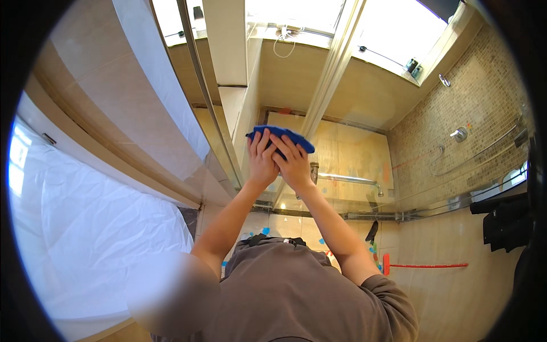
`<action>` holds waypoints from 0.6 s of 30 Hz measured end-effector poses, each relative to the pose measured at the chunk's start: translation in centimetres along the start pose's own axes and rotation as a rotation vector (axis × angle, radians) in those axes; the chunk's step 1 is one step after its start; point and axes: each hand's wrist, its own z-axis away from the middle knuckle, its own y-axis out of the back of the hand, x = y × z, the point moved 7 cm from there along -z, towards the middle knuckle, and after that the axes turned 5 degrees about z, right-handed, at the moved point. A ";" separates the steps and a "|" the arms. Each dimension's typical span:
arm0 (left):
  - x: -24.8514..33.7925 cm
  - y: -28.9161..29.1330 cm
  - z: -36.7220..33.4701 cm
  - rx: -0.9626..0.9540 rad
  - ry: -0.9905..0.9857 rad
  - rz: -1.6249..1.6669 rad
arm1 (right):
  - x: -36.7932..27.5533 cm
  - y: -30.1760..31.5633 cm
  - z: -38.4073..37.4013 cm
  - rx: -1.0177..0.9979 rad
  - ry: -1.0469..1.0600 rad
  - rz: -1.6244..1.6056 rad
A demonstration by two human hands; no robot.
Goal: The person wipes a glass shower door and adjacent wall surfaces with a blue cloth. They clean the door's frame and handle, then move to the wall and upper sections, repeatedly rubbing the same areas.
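Observation:
Both my arms reach forward and up, hands side by side on a folded blue cloth (285, 135). My left hand (262, 162) has its fingers over the cloth's left part. My right hand (293, 165) covers the middle and right part, and the hands touch each other. The cloth appears to lie against the clear glass of the shower screen (364, 145), though the exact contact is hard to tell. Close to my right wrist, a metal bar handle (347, 179) sticks out from the glass.
Behind the glass, a mosaic wall (478, 85) carries a shower valve (458, 134) and hose. Bottles (411, 65) stand on the windowsill. A red long-handled tool (427, 265) is low on the right, near dark hanging cloth (504, 222). White sheeting (108, 228) spreads on the left.

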 end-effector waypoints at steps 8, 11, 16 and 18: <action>-2.4 -1.7 8.5 -0.101 0.076 -0.058 | -1.3 -5.4 7.7 -0.171 0.002 -0.102; -2.9 -1.7 10.6 -0.193 0.129 -0.050 | -1.5 -6.4 9.2 -0.284 -0.005 -0.200; -3.0 -1.4 11.1 -0.257 0.097 -0.082 | -2.1 -5.8 8.9 -0.321 0.003 -0.181; -3.5 -1.4 11.3 -0.277 0.104 -0.102 | -2.2 -5.9 8.6 -0.322 0.008 -0.195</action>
